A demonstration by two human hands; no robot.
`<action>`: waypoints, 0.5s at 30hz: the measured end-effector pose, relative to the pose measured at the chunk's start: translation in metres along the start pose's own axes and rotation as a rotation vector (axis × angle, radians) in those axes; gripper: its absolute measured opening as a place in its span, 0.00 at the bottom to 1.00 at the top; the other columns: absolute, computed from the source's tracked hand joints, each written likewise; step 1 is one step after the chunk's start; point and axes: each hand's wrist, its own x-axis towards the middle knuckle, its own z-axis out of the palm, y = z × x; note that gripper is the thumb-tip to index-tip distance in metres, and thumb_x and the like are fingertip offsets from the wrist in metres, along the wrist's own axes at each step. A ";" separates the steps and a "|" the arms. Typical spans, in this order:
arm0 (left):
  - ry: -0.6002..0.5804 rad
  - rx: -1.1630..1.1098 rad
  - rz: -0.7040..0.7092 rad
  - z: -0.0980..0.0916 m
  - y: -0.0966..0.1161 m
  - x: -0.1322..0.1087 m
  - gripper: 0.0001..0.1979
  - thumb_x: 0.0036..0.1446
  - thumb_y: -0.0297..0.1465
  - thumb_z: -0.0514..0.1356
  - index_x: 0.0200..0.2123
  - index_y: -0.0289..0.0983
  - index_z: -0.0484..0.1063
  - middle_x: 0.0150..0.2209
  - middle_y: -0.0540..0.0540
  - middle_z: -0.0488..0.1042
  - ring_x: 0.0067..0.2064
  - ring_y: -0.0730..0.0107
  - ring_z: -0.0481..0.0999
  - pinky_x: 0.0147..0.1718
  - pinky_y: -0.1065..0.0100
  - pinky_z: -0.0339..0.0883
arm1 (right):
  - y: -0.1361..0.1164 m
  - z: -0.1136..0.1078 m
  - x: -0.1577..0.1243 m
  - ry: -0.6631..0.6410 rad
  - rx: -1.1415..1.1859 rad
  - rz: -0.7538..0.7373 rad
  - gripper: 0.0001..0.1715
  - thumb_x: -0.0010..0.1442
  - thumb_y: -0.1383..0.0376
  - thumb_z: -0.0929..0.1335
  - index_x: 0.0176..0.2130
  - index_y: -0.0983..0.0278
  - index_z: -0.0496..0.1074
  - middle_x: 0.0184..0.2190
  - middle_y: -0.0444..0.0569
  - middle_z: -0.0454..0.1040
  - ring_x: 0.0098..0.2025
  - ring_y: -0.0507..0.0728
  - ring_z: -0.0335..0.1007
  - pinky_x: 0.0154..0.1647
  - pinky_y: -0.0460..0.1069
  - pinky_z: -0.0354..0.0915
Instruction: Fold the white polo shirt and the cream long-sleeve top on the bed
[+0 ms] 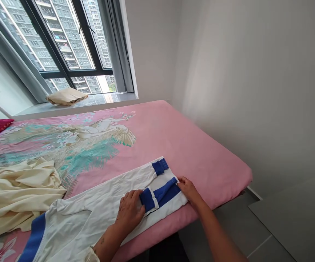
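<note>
Here's the white long-sleeved top (103,200), laid out along the near side of the pink-sheeted bed (201,160)! Right hand (189,190) at the far end, fingers pinched together on the fabric's edge beside a blue panel (166,193). Left hand (131,211) lies over the top, against a blue cuff (147,200); can't tell whether those fingers grip. Rumpled cream cloth (21,196) just beside.

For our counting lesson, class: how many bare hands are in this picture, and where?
2: the bare left hand touches a blue fabric cuff on the white-and-blue fabric garment; the bare right hand is at that garment's edge. No others show.
</note>
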 end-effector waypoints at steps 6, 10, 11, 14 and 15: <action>-0.021 -0.206 -0.218 0.010 0.022 0.036 0.12 0.41 0.34 0.64 0.18 0.39 0.61 0.21 0.48 0.67 0.34 0.55 0.72 0.37 0.60 0.60 | -0.001 0.001 -0.001 0.020 -0.015 -0.008 0.21 0.43 0.62 0.63 0.38 0.67 0.71 0.33 0.49 0.77 0.34 0.56 0.71 0.33 0.48 0.64; -0.062 -0.406 -0.197 0.033 0.043 0.051 0.16 0.57 0.44 0.51 0.30 0.38 0.68 0.26 0.45 0.75 0.28 0.64 0.75 0.27 0.66 0.64 | -0.001 0.000 0.000 0.021 -0.019 0.002 0.21 0.43 0.63 0.63 0.39 0.67 0.71 0.31 0.48 0.76 0.30 0.54 0.69 0.30 0.46 0.62; -0.046 -0.440 -0.179 0.038 0.047 0.052 0.17 0.59 0.43 0.48 0.35 0.37 0.68 0.31 0.44 0.77 0.31 0.63 0.77 0.29 0.66 0.66 | -0.001 -0.001 0.001 0.021 -0.019 0.006 0.21 0.44 0.64 0.62 0.39 0.67 0.72 0.30 0.48 0.76 0.29 0.53 0.68 0.29 0.46 0.62; 0.071 -0.459 -0.118 0.047 0.051 0.052 0.15 0.58 0.39 0.51 0.42 0.37 0.69 0.44 0.41 0.76 0.48 0.59 0.74 0.46 0.61 0.67 | -0.001 -0.003 0.002 0.019 -0.019 0.013 0.19 0.46 0.63 0.62 0.37 0.67 0.72 0.28 0.47 0.75 0.28 0.52 0.66 0.27 0.45 0.60; 0.118 -0.450 -0.100 0.049 0.051 0.052 0.15 0.57 0.37 0.53 0.44 0.38 0.69 0.50 0.40 0.73 0.55 0.58 0.69 0.54 0.60 0.61 | 0.000 -0.003 0.002 0.016 -0.018 0.015 0.19 0.46 0.63 0.62 0.37 0.67 0.72 0.28 0.46 0.74 0.27 0.52 0.66 0.27 0.45 0.60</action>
